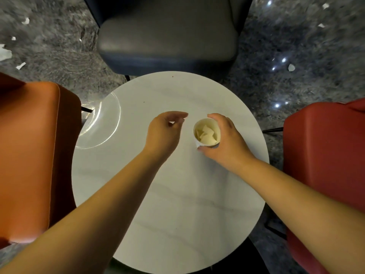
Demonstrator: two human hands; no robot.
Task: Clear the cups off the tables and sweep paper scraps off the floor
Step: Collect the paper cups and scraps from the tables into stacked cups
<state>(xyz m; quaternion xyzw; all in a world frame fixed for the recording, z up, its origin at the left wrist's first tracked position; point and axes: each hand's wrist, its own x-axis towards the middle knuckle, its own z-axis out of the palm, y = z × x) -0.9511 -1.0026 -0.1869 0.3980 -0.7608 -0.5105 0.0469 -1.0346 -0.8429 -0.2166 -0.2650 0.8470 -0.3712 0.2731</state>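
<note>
1. The floor [59, 48] spreads dark and glossy all round the table, and it carries the work I judge is still to come: white paper scraps [6, 53] lie scattered well away from the table on its far left, with a few more on its far right.

2. Three chairs ring the table: a grey chair [167, 34] on the far side, an orange chair [29, 155] to its left and a red chair [325, 165] to its right. They are pushed close in, so I reach over the tabletop from the open near side.

3. The table [158, 204] is round and white. I take it as my landmark; a bright ring of reflected light sits near its left edge.

4. My right hand [227, 139] wraps the cup from the right side of the table's middle, fingers round the far wall and thumb on the near wall. I hold it this way to keep it steady and ready to lift off.

5. My left hand [166, 133] hovers just left of the cup, above the table's middle. Its fingertips are drawn together around a small pale speck; I cannot tell for sure whether that is a scrap or the tabletop showing through.

6. The cup [206, 132] stands upright on the table, a little right of centre. It holds several scraps, so I judge it serves as my bin for bits from the tabletop.
</note>
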